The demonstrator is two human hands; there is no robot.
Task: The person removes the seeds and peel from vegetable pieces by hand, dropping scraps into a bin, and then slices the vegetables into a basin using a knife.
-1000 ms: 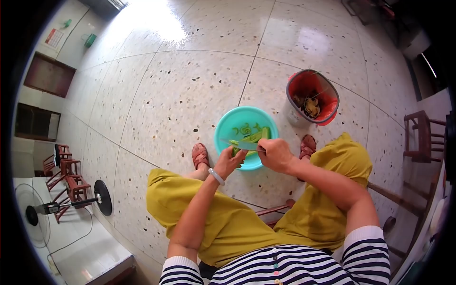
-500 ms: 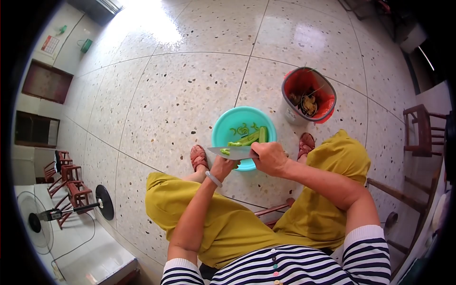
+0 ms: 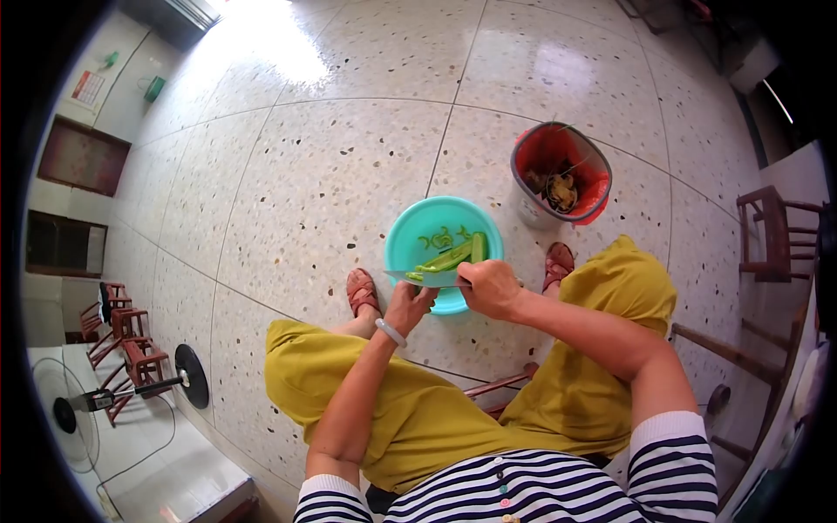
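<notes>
Evidently, your right hand (image 3: 490,289) gripped the knife (image 3: 441,280); what your left hand (image 3: 408,307) held below couldn't be told. The green vegetable pieces (image 3: 452,257) in the basin (image 3: 401,230) looked light, firm, slippery, best grasped mid-length.

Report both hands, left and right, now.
Left hand: fingers curled by the knife blade; whether it holds anything cannot be told.
Right hand: closed, holding the knife by its handle end.

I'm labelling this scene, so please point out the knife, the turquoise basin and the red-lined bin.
Knife (image 3: 443,280): head view, on the blade.
Turquoise basin (image 3: 434,215): head view, on its bare inside.
Red-lined bin (image 3: 533,210): head view, on the pale outer wall.
</notes>
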